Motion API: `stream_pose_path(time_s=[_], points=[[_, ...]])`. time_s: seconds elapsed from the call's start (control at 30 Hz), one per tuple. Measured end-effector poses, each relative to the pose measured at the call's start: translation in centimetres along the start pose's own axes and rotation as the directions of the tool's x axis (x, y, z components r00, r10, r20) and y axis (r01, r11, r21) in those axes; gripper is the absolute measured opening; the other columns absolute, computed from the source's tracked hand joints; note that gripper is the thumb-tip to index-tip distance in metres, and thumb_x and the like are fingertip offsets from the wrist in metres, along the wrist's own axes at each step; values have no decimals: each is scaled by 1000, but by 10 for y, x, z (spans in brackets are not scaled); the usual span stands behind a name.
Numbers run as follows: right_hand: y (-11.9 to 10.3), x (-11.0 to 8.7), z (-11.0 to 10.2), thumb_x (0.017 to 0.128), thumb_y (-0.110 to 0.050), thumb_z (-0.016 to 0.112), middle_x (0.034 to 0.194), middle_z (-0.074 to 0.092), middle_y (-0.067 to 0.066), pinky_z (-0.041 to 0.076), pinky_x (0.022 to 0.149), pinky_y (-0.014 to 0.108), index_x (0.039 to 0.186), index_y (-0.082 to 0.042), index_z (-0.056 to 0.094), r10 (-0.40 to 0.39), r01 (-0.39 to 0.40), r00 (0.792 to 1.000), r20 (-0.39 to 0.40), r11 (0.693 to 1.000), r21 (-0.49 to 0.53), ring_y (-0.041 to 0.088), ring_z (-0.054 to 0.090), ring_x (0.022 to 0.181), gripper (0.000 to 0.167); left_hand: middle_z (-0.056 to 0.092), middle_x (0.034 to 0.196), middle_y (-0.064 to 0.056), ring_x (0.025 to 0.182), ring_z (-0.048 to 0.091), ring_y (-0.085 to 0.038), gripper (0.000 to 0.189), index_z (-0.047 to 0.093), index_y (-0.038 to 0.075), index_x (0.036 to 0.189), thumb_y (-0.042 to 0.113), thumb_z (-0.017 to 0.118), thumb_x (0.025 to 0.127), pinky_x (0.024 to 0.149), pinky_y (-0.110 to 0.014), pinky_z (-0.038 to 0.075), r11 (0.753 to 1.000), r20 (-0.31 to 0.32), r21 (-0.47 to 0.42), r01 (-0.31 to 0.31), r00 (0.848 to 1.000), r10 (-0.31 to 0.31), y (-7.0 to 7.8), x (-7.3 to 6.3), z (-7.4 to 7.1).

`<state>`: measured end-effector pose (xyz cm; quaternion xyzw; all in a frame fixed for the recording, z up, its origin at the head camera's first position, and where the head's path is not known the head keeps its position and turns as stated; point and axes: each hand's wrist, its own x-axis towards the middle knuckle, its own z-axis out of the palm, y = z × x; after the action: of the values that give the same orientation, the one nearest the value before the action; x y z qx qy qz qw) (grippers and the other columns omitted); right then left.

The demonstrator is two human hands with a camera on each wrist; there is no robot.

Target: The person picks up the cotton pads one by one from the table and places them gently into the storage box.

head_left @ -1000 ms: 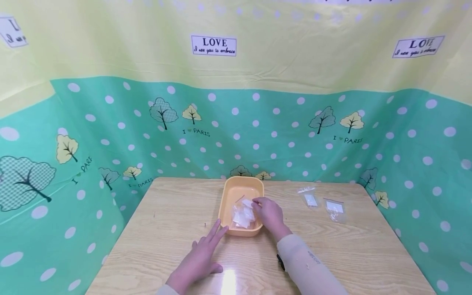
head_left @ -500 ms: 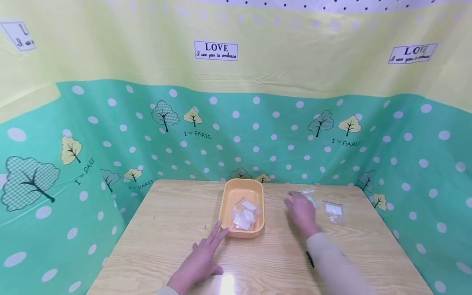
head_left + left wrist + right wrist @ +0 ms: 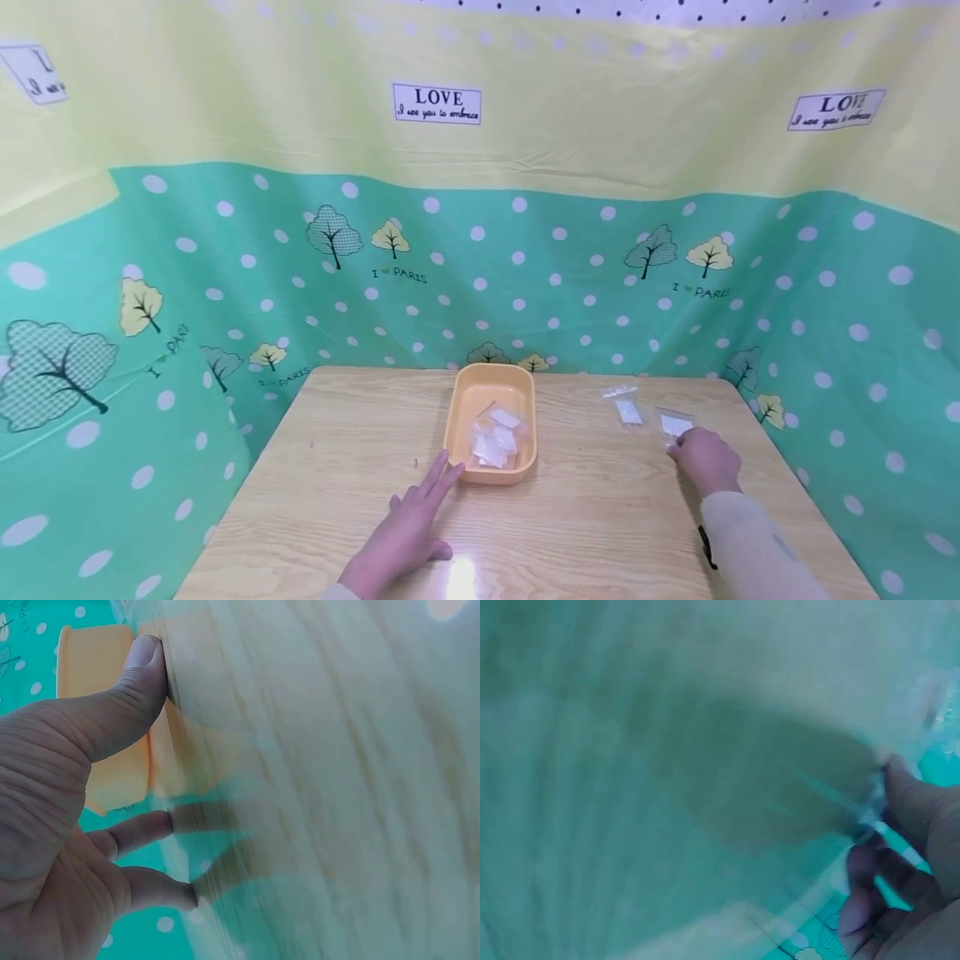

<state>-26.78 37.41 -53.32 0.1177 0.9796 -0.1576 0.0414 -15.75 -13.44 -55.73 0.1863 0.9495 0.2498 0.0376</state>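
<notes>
My right hand [image 3: 707, 460] is at the table's right side and pinches the near end of a small clear zip bag [image 3: 676, 425] with a white label. In the right wrist view, thumb and fingertips meet on the clear plastic; that picture is blurred. My left hand [image 3: 401, 533] rests on the table with its fingers spread, fingertips by the near left corner of a peach plastic tray [image 3: 491, 477]. Several similar clear bags with white labels [image 3: 492, 447] lie heaped inside the tray. Another zip bag [image 3: 627, 411] lies flat, left of the pinched one.
The wooden table [image 3: 352, 433] is enclosed at the back and sides by a green and yellow patterned curtain [image 3: 525, 275]. The tray stands at the middle, near the back edge. A bright light reflection [image 3: 461, 575] shows at the front.
My right hand has moved right from the tray, past the left loose bag, to the right one, and now pinches it. The left hand and tray have stayed put.
</notes>
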Motion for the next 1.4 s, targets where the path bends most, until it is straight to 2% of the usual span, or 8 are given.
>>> stream_pose_path(time_s=[0.1, 0.37, 0.67, 0.8, 0.97, 1.2, 1.4], points=[[2, -1, 4, 100, -22, 71, 115, 75, 31, 59, 79, 63, 115, 7, 75, -5, 5, 1000, -9, 1000, -3, 50, 71, 103, 33, 4, 183, -5, 137, 52, -63, 128, 19, 35, 172, 25, 97, 70, 100, -95, 31, 1000, 3, -6, -2, 1000, 2, 0, 1, 2], [-1, 0, 6, 103, -19, 68, 113, 76, 31, 60, 75, 62, 114, 5, 77, -14, 13, 999, -48, 1000, -26, 46, 73, 97, 28, 5, 183, -4, 137, 54, -57, 128, 20, 34, 172, 25, 97, 70, 101, -95, 31, 1000, -4, -5, -4, 1000, 4, -1, 2, 2], [-2, -3, 8, 103, -20, 67, 119, 75, 31, 59, 81, 65, 118, 6, 76, -6, 6, 998, -64, 1000, -8, 49, 72, 106, 31, 6, 183, -5, 137, 54, -58, 129, 20, 35, 172, 25, 98, 69, 101, -95, 31, 1000, -2, -5, 0, 1000, 0, -2, 2, 3], [-1, -3, 10, 104, -21, 67, 118, 75, 31, 58, 80, 64, 118, 6, 76, 1, -2, 998, -64, 1000, -5, 49, 71, 105, 31, 5, 183, -4, 136, 54, -58, 129, 20, 35, 172, 25, 98, 69, 100, -95, 31, 1000, -2, -6, 2, 1000, -2, -3, 3, 5], [5, -1, 15, 104, -23, 66, 124, 73, 31, 57, 81, 62, 122, 4, 75, 22, -21, 998, -57, 1000, 6, 51, 69, 112, 33, 5, 183, -4, 136, 55, -57, 129, 21, 35, 172, 26, 98, 69, 100, -95, 31, 1000, 0, 5, 3, 1000, -3, -3, 3, 6], [8, -1, 14, 106, -25, 64, 128, 72, 31, 56, 78, 62, 124, 1, 76, 12, -3, 988, -157, 998, 58, 53, 68, 116, 34, 6, 183, -5, 134, 56, -55, 130, 19, 38, 172, 26, 98, 69, 99, -95, 32, 1000, -3, 12, 2, 1000, -2, -1, 1, 3], [-12, 1, 3, 108, -30, 61, 132, 72, 29, 58, 79, 61, 127, -4, 77, -33, 56, 973, -227, 994, 95, 53, 66, 121, 36, 5, 183, -5, 136, 55, -57, 129, 20, 38, 172, 25, 98, 69, 100, -95, 31, 1000, -1, -1, 2, 1000, -2, -1, 1, 2]])
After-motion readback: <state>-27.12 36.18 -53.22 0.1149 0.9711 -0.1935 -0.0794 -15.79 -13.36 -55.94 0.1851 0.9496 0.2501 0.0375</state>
